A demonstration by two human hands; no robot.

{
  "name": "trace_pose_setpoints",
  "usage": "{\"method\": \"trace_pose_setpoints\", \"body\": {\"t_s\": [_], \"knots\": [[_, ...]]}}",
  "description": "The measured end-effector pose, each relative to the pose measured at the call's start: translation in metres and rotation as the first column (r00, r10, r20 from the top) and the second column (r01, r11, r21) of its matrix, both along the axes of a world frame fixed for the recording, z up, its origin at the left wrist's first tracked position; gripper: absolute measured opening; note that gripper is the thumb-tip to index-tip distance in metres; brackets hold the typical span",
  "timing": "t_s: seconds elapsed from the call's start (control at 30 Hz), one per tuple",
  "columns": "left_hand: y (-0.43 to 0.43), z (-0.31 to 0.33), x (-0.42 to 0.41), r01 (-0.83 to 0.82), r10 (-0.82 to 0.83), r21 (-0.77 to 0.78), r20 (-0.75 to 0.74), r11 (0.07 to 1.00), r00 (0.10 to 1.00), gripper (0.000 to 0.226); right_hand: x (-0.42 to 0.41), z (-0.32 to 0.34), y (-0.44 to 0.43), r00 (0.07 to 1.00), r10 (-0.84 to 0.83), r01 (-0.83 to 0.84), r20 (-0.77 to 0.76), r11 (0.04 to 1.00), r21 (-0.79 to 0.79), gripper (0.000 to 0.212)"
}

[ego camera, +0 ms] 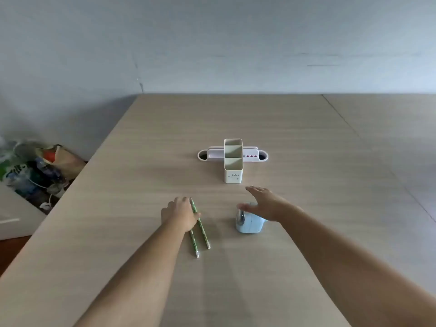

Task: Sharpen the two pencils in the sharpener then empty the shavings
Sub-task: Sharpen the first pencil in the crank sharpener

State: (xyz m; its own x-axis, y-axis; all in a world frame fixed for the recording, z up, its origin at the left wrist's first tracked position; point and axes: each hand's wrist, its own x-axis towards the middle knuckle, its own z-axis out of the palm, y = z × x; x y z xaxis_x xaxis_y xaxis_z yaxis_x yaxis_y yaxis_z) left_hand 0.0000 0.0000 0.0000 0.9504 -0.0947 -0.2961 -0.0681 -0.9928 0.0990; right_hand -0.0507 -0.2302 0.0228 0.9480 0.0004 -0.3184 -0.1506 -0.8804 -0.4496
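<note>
Left hand (180,214): fingers curled onto two green patterned wooden pencils (200,228) — grip unclear.
Right hand (266,204): fingers spread, over pale blue plastic sharpener (250,224).
Cream holder (233,166): small writing — unreadable.

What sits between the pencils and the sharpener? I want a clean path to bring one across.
Nothing visible does. The two green pencils lie under the left hand, and the blue sharpener sits to their right under the right hand, with only bare table between them. The pen holder stands farther back.
</note>
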Motion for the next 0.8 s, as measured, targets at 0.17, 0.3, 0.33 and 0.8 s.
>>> {"method": "trace_pose_setpoints", "body": {"t_s": [0.17,0.3,0.33,0.8], "knots": [[0.004,-0.034,-0.009,-0.142,0.142,0.004,-0.108,0.99,0.984,0.051,-0.002,-0.025,0.003,0.999,0.04,-0.041,-0.026,0.998,-0.044,0.096],[0.002,-0.049,-0.014,-0.167,0.169,0.022,-0.084,0.986,0.982,0.04,0.0,-0.039,0.0,0.998,0.064,-0.062,0.026,0.995,-0.076,0.081],[0.002,-0.052,-0.014,-0.171,0.173,0.032,-0.082,0.985,0.982,0.037,0.001,-0.041,0.0,0.997,0.067,-0.064,0.031,0.995,-0.082,0.078],[0.016,-0.022,0.014,-0.205,0.198,-0.522,-0.069,0.828,0.978,0.017,0.0,-0.039,0.001,0.993,0.107,-0.1,0.042,0.983,-0.153,0.077]]}}
